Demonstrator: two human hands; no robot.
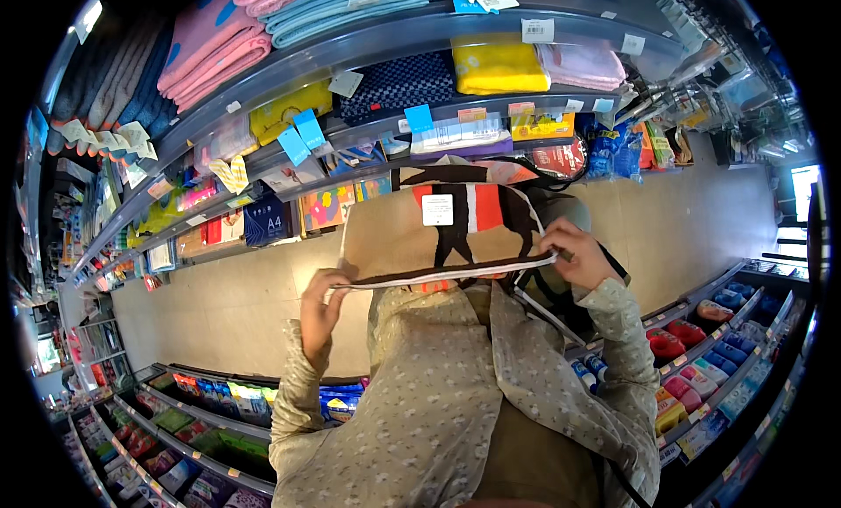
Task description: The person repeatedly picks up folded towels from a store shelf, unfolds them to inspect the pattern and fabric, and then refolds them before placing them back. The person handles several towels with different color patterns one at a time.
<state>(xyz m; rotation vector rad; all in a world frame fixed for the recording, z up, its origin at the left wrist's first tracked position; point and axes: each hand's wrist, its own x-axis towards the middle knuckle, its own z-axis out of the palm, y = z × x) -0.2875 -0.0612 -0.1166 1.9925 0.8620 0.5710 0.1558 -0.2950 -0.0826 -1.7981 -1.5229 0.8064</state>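
A tan towel point(387, 235) with dark brown, red and white shapes is stretched out in front of my body. Its dark band and white hem form the near edge, and a white label point(437, 210) with small print lies on its upper part. My left hand point(320, 307) pinches the left end of that near edge between thumb and fingers. At the opposite end, my right hand point(578, 250) grips the right corner. Behind its far edge shows another piece of similar patterned cloth point(447, 174), mostly hidden.
Shelves ahead hold folded pink towels point(210, 48), blue towels point(348, 12), a yellow towel point(500, 66) and boxed goods. Price tags hang from the shelf edges. Behind me, low shelves carry bottles point(683, 334) and packets point(250, 403). Tiled floor point(217, 311) runs between.
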